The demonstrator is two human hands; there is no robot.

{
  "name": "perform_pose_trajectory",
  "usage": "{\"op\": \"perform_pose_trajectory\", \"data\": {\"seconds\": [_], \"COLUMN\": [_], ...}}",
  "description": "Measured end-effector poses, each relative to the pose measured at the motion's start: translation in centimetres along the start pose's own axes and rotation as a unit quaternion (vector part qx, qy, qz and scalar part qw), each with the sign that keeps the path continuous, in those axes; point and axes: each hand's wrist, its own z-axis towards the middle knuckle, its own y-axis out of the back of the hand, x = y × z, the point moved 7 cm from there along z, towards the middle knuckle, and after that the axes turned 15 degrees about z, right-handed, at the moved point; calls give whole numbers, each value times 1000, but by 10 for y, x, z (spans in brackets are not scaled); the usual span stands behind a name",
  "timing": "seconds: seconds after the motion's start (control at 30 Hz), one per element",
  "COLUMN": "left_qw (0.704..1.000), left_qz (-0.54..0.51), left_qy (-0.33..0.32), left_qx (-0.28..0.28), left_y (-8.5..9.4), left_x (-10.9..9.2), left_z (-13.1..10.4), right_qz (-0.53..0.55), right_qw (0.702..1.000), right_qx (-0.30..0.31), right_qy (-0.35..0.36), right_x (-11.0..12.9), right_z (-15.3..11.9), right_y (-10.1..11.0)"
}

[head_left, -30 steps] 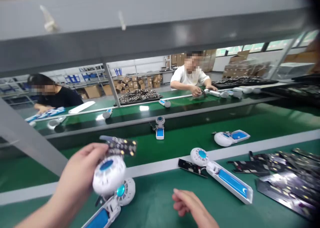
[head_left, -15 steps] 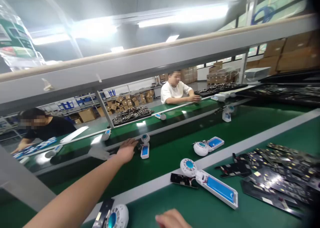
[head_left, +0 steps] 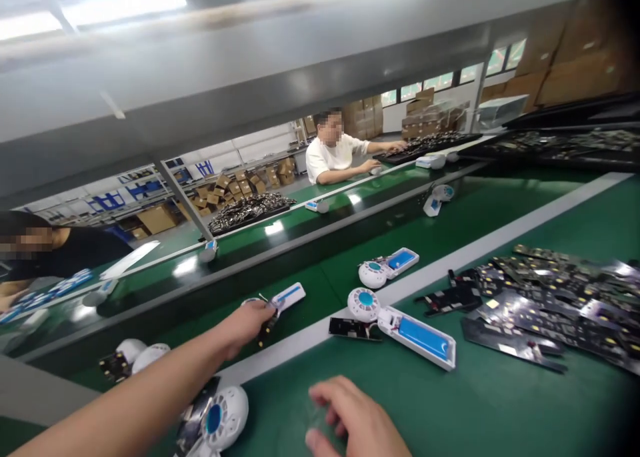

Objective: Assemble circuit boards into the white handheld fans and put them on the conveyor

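My left hand [head_left: 249, 325] reaches over the far belt, fingers closed on a white handheld fan [head_left: 291, 297] with a round head and blue-lined handle; its dark circuit board hangs beside my fingers. My right hand [head_left: 361, 413] hovers above the near green surface, fingers apart and half curled, holding nothing. Just beyond it lies another opened fan [head_left: 423, 337], its wired circuit board [head_left: 354, 328] at its side. Under my left forearm is a further fan [head_left: 226, 417], partly hidden, with a board against it.
Bare circuit boards [head_left: 545, 303] are heaped at the right. More fans [head_left: 389, 265] lie on the green belt [head_left: 330, 270] behind a pale rail [head_left: 300, 340]. Across it sit two co-workers, one in a white shirt [head_left: 335, 158]. A wide grey beam [head_left: 280, 77] crosses overhead.
My left hand has closed on a fan and drawn it nearer the rail. More of my right hand shows now. The view has tilted downward, and the white-shirted co-worker's arms have spread.
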Motion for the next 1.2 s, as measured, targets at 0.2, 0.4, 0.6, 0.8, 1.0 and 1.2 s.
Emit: {"op": "perform_pose_trajectory", "data": {"seconds": [0.2,0.4,0.6,0.8,1.0,1.2], "left_qw": [984,970,989,997,999,995], "left_qz": [-145,-58,65,19,-24,-66], "left_qy": [-82,-176,-103,-75,-44,-72], "left_qx": [69,159,-82,3,8,-15], "left_y": [-52,-53,13,-24,-39,-54], "left_x": [-56,-75,-49,-45,-49,-51], "left_z": [-88,-126,-84,-36,-48,-125], "right_qz": [108,86,-87,-123,-127,-133], "right_qw": [983,986,990,988,989,976], "right_qx": [-105,-58,-12,-15,-29,170], "right_qy": [-101,-131,-106,-97,-77,37], "right_x": [-20,-19,-3,-4,2,29], "right_z": [3,9,5,9,9,-6], "right_y": [8,14,23,28,35,27]}}
